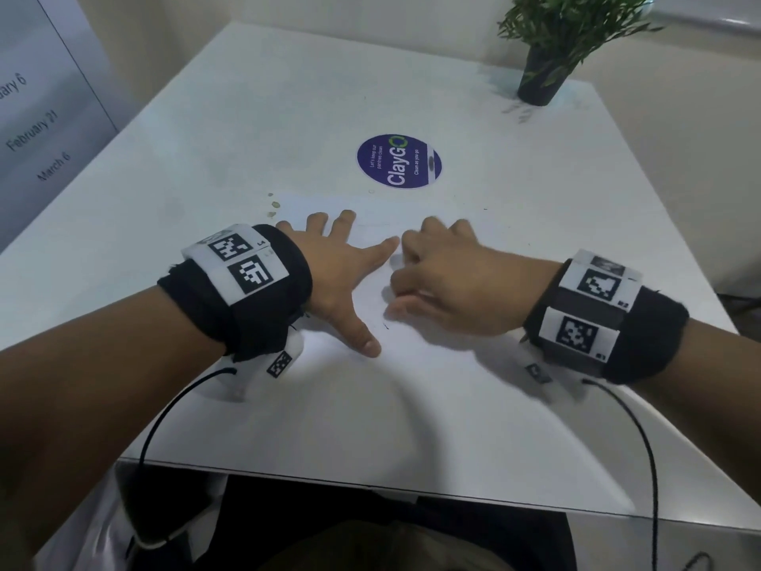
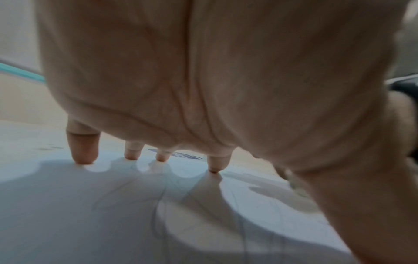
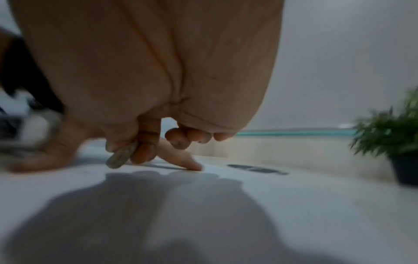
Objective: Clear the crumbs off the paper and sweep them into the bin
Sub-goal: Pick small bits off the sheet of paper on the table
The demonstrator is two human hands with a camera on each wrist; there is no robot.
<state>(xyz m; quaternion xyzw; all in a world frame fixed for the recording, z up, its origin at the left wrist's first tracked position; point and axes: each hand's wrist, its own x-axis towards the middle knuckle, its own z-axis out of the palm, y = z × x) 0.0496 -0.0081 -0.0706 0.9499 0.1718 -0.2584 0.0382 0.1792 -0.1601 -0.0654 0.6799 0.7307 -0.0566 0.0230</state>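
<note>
Your left hand lies flat with fingers spread wide, pressing the paper against the desk. Keep this pressure even so the sheet does not slide while you work.

Your right hand is curled just right of the left index finger. The right wrist view shows its thumb and fingers pinching a small pale greenish crumb just above the sheet. Hold the pinch firm but light; the piece looks brittle and may break if squeezed.

More crumbs lie at the far left corner of the paper, just beyond the left hand's fingertips, with one speck further right near the round purple sticker. Gather these toward one edge in short strokes, judging by how widely they are scattered.

A potted plant stands at the far right corner, well apart from the work.

The bin is not in view in any picture, so you cannot confirm its position. The right wrist view is blurred, so the crumb's exact shape is unclear. The near edge of the paper is hard to separate from the white desk.
</note>
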